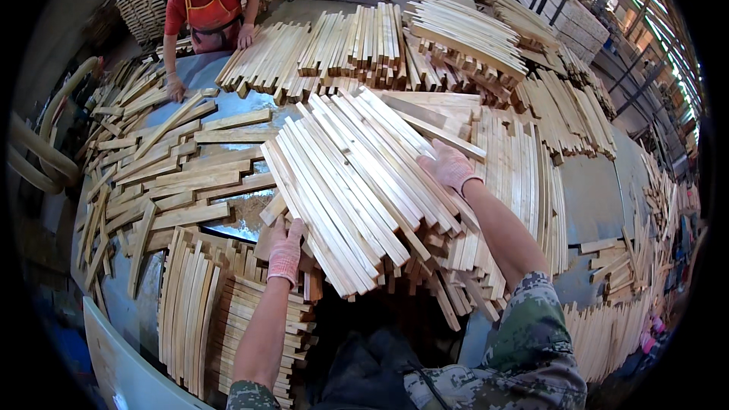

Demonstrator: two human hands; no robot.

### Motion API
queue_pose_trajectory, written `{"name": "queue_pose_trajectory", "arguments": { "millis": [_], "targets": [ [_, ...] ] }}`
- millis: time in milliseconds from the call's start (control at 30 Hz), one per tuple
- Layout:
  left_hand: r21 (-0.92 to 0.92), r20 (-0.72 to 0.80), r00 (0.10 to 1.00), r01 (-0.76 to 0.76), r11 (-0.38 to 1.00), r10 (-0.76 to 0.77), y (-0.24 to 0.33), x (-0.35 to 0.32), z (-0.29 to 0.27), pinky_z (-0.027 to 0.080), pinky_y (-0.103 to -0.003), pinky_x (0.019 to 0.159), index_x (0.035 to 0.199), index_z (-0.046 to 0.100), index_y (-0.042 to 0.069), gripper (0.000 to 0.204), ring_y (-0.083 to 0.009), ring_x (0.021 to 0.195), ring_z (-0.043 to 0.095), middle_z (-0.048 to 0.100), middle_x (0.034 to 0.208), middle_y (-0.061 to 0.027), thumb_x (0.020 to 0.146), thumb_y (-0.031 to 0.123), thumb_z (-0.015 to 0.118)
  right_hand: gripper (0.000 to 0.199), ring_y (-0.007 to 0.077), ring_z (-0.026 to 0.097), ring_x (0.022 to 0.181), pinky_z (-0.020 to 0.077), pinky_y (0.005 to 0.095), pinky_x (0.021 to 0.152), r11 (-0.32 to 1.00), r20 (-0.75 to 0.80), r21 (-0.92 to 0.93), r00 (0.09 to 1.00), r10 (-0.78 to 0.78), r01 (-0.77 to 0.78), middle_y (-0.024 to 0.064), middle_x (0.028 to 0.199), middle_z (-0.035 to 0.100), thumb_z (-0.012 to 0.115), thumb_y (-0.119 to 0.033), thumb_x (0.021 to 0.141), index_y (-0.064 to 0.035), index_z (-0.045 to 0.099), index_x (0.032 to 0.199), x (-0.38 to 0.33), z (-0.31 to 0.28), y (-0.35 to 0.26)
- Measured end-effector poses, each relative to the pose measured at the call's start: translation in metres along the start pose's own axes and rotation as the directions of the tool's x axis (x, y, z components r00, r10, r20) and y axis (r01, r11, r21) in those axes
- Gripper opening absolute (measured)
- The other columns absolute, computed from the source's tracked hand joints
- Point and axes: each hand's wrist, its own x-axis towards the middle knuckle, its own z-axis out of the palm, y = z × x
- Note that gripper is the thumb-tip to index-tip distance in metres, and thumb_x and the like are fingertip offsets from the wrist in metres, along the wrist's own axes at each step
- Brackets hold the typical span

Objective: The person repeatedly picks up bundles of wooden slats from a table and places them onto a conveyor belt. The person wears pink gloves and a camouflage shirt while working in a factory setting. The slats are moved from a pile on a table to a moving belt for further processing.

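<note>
A broad layer of pale wooden strips (353,182) lies slantwise in front of me, its near ends jutting toward my body. My left hand (284,252), in a pinkish glove, is closed at its lower left edge, with the fingers pointing away from me and partly hidden. A short wooden piece (273,209) shows just beyond those fingertips. Across the layer, my right hand (453,167), gloved the same way, grips the right edge, its thumb side toward the strips. More strips lie beneath the layer, partly hidden by it.
Loose wooden pieces (175,182) lie scattered over the metal table (209,72) at left. Strip stacks (194,311) stand near left, with more rows (349,42) behind. A co-worker in a red shirt (209,7) leans over the far left side. Pale hoses (49,148) curve at left.
</note>
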Motion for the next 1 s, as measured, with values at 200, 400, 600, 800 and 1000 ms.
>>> {"name": "queue_pose_trajectory", "arguments": {
  "millis": [200, 400, 600, 800, 1000],
  "targets": [
    [0.099, -0.025, 0.999, -0.044, 0.994, 0.046, 0.002, 0.008, 0.029, 0.047, -0.041, 0.114, 0.169, 0.028, -0.002, 0.099, -0.0356, 0.132, 0.061, 0.055, 0.151, -0.0313, 0.097, 0.049, 0.075, 0.083, 0.0402, 0.065, 0.132, 0.0488, 0.0462, 0.113, 0.998, 0.159, 0.065, 0.987, -0.016, 0.006, 0.0248, 0.143, 0.067, 0.071, -0.064, 0.092, -0.0006, 0.063, 0.144, 0.062, 0.016, 0.017],
    [-0.475, 0.016, 0.998, 0.067, 0.878, -0.068, -0.024, -0.001, 0.014, 0.058, -0.043, 0.102, 0.171, 0.019, 0.009, 0.106, -0.0311, 0.119, 0.065, 0.059, 0.138, -0.0204, 0.089, 0.023, 0.084, 0.074, 0.0386, 0.071, 0.118, 0.0539, 0.0449, 0.104, 0.969, 0.091, 0.154, 0.974, -0.208, 0.192, 0.0234, 0.122, 0.076, 0.076, -0.062, 0.081, -0.0061, 0.075, 0.130, 0.027, 0.003, -0.043],
    [-0.381, 0.022, 0.985, 0.165, 0.910, -0.169, -0.030, -0.012, -0.001, 0.056, -0.042, 0.106, 0.170, 0.021, 0.010, 0.104, -0.0299, 0.123, 0.064, 0.058, 0.143, -0.0197, 0.089, 0.019, 0.085, 0.070, 0.0401, 0.073, 0.113, 0.0542, 0.0468, 0.104, 0.972, 0.060, -0.036, 0.972, -0.229, 0.232, 0.0253, 0.118, 0.076, 0.071, -0.063, 0.088, -0.0060, 0.076, 0.127, 0.044, 0.020, -0.044],
    [-0.414, 0.076, 0.987, 0.161, 0.896, -0.142, -0.030, -0.012, 0.000, 0.053, -0.042, 0.112, 0.170, 0.022, 0.009, 0.100, -0.0287, 0.129, 0.062, 0.057, 0.147, -0.0170, 0.091, 0.014, 0.083, 0.073, 0.0385, 0.071, 0.119, 0.0552, 0.0472, 0.103, 0.986, 0.335, -0.077, 0.936, -0.112, 0.145, 0.0266, 0.123, 0.073, 0.064, -0.065, 0.096, -0.0019, 0.071, 0.134, 0.037, -0.004, -0.056],
    [-0.412, 0.036, 0.983, 0.178, 0.894, -0.179, -0.005, -0.022, 0.005, 0.053, -0.043, 0.113, 0.169, 0.024, 0.008, 0.095, -0.0309, 0.129, 0.062, 0.056, 0.148, -0.0189, 0.092, 0.005, 0.079, 0.103, 0.0431, 0.037, 0.157, 0.0291, 0.0556, 0.128, 0.872, -0.250, -0.489, 0.954, -0.166, 0.023, 0.0269, 0.168, 0.040, 0.076, -0.061, 0.086, -0.0116, 0.037, 0.167, 0.098, -0.007, -0.027]
  ]
}}
